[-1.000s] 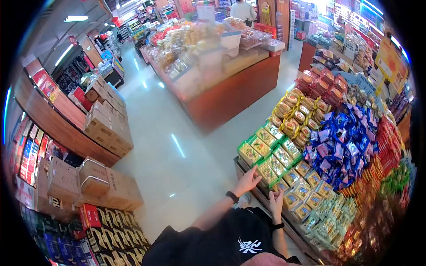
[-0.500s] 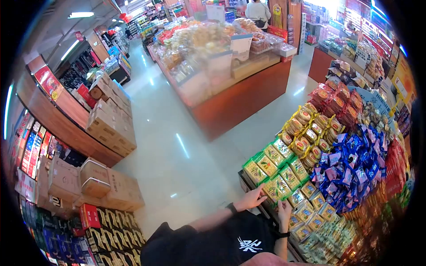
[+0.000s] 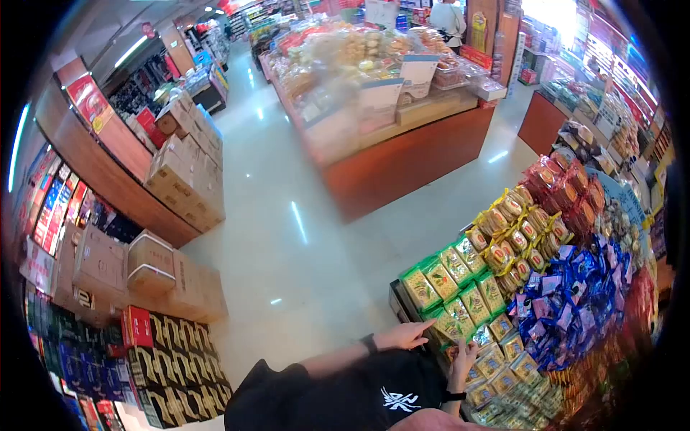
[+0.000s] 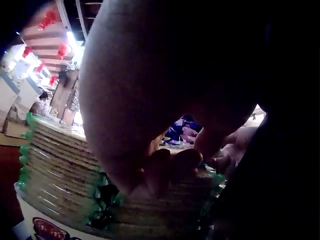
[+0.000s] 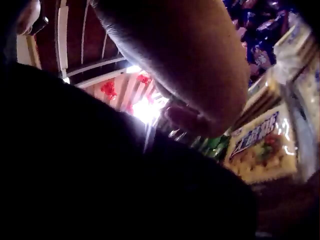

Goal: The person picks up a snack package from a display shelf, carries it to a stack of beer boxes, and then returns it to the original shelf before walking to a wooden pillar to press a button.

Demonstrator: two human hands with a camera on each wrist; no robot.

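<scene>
In the head view my left hand reaches over the stand's front edge, its forefinger stretched out to the green-wrapped cracker packs. Its fingertips bend down close over the upright stack of cracker packs in the left wrist view. Just to its right is my right hand, fingers loosely bent at the border between the green packs and the smaller clear-wrapped packs. The right wrist view has a yellow cracker pack beside that hand. Neither hand shows a pack gripped in it.
Behind the green packs lie yellow-tied biscuit packs, red-tied packs and a heap of blue packets. A large red-brown display counter stands ahead across the aisle. Cardboard boxes line the left side.
The head view has turned, so the stand sits farther right and lower. My left forefinger points straighter toward the green packs. Both hands stay at the stand's front edge.
</scene>
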